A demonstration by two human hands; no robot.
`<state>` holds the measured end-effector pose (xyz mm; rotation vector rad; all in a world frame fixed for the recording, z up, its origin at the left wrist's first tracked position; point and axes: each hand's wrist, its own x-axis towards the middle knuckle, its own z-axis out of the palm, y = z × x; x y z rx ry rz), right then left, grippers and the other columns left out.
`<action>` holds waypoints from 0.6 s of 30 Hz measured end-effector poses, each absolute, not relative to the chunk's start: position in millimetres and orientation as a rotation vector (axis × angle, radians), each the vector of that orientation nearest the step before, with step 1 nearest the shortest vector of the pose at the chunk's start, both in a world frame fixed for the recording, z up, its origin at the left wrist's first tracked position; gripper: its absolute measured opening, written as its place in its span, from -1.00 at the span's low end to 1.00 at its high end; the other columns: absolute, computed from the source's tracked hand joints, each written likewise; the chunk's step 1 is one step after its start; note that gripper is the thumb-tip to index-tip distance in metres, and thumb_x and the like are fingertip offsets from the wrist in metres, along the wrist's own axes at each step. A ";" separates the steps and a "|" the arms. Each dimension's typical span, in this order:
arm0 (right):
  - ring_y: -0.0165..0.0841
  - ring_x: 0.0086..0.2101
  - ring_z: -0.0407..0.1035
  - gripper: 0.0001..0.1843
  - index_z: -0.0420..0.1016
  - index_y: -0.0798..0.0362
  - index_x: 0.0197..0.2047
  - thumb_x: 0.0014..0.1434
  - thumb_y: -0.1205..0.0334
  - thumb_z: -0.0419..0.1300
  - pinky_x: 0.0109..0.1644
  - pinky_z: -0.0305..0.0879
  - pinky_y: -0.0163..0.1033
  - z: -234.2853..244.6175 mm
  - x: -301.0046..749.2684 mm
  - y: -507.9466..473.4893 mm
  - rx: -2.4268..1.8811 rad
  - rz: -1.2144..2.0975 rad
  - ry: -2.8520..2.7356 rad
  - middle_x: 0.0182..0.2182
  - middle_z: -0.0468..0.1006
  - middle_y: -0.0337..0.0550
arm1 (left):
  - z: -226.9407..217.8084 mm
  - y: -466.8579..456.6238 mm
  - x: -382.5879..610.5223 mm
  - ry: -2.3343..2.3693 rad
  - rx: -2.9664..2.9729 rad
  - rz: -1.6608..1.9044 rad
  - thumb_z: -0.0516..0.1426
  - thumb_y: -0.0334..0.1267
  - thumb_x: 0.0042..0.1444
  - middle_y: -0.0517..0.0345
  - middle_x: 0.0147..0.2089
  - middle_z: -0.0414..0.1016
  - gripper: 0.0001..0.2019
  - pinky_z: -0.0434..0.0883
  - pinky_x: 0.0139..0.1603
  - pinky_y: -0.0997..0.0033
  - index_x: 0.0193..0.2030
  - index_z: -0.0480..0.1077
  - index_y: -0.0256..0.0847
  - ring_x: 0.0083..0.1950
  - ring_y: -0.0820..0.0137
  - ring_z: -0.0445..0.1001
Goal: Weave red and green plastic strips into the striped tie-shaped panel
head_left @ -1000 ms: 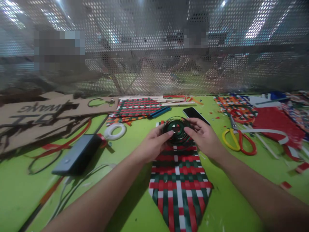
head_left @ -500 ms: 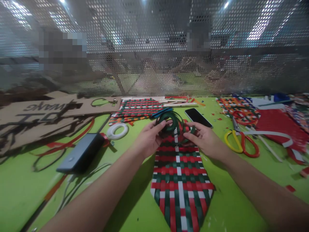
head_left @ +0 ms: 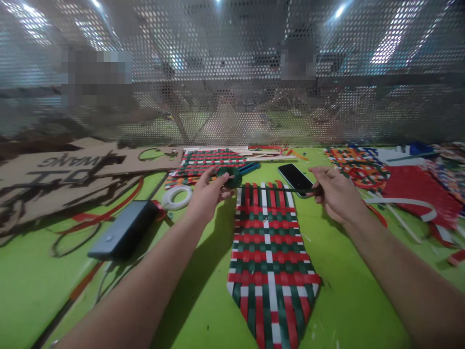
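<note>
My left hand (head_left: 210,194) grips a small coil of dark green strip (head_left: 231,178), thumb on its near side. From the coil a length of the dark green strip (head_left: 271,189) runs taut to the right, where my right hand (head_left: 331,191) pinches its far end. Below the stretched strip lies a woven piece (head_left: 271,247) of red, green and white strips, flat on the green table (head_left: 348,291), its pointed end toward me. A phone (head_left: 295,177) lies just behind the strip, beside my right hand.
At left are a white strip roll (head_left: 177,198), a dark box with a cable (head_left: 123,230) and cut cardboard (head_left: 54,169). Other woven pieces (head_left: 210,162) lie at the back. Red sheet material (head_left: 421,194) is at right. A perforated metal screen (head_left: 232,97) stands behind the table.
My hands have moved apart, drawing a length of strip out from the coil. The loose loops over the woven piece are gone, and its top edge now shows.
</note>
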<state>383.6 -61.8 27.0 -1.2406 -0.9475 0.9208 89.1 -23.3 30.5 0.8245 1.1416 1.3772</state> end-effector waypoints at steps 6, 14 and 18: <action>-0.29 -0.48 0.60 -0.65 0.51 -0.04 -0.32 0.10 -0.12 0.44 -0.63 0.51 -0.38 19.3 385.0 -58.0 -1.182 1.014 -0.921 -0.52 0.57 -0.23 | 27.3 -17.2 76.1 1.461 1.359 1.367 0.26 -0.23 0.07 0.19 -0.46 0.46 -0.64 0.26 -0.68 0.56 0.04 0.53 -0.18 -0.55 0.42 0.43; -0.37 -0.22 0.64 -0.81 0.66 0.02 -0.19 0.10 0.27 0.48 -0.07 0.60 -0.46 20.2 379.9 -63.0 -1.075 1.271 -0.879 -0.18 0.69 -0.13 | 11.9 3.8 51.1 1.646 1.404 1.492 0.26 -0.16 0.01 0.35 -0.57 0.22 -0.64 0.15 -0.57 0.51 -0.04 0.57 -0.18 -0.58 0.51 0.15; -0.34 -0.23 0.65 -0.81 0.64 0.00 -0.22 0.08 0.33 0.48 -0.07 0.62 -0.40 19.0 378.9 -62.3 -1.066 1.204 -0.856 -0.27 0.68 -0.19 | 12.6 9.8 50.1 1.463 1.243 1.623 0.24 -0.25 -0.09 0.29 -0.48 0.35 -0.65 0.19 -0.49 0.53 -0.10 0.56 -0.19 -0.49 0.50 0.25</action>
